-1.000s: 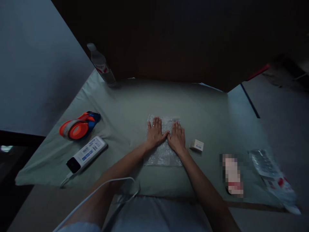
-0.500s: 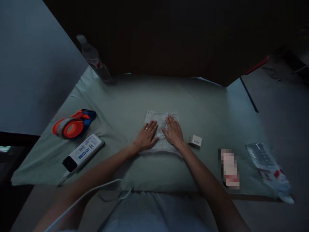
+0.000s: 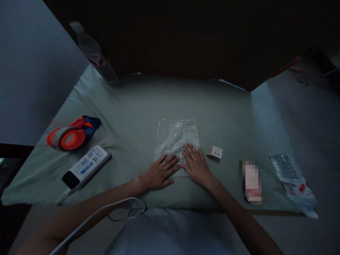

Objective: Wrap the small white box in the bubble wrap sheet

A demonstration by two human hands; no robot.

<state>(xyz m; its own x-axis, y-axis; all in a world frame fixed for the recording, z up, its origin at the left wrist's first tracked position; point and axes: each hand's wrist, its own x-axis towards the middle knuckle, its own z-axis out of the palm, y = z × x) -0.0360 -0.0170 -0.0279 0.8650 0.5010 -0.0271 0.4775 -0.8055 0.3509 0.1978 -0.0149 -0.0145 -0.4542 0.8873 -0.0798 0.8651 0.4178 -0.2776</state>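
Observation:
A sheet of bubble wrap (image 3: 176,136) lies flat on the green cloth in front of me. My left hand (image 3: 160,173) rests palm down over its near left corner, fingers stretched out, a ring on one finger. Across the near right part of the sheet my right hand (image 3: 196,164) is spread flat, its thumb close to the left fingertips. Just right of that hand sits a small white box (image 3: 214,152), apart from the sheet. Both palms hide the near corners of the bubble wrap.
An orange and blue tape dispenser (image 3: 73,134) and a white power bank (image 3: 86,166) with a cable lie at left. One plastic bottle (image 3: 92,53) stands at the back left; another bottle (image 3: 294,184) lies at right beside a pixelated object (image 3: 251,182). A dark panel (image 3: 172,39) rises behind.
Both hands have slid toward me along the bubble wrap, from its middle to its near edge. More of the sheet's far part now shows. The camera view has shifted slightly.

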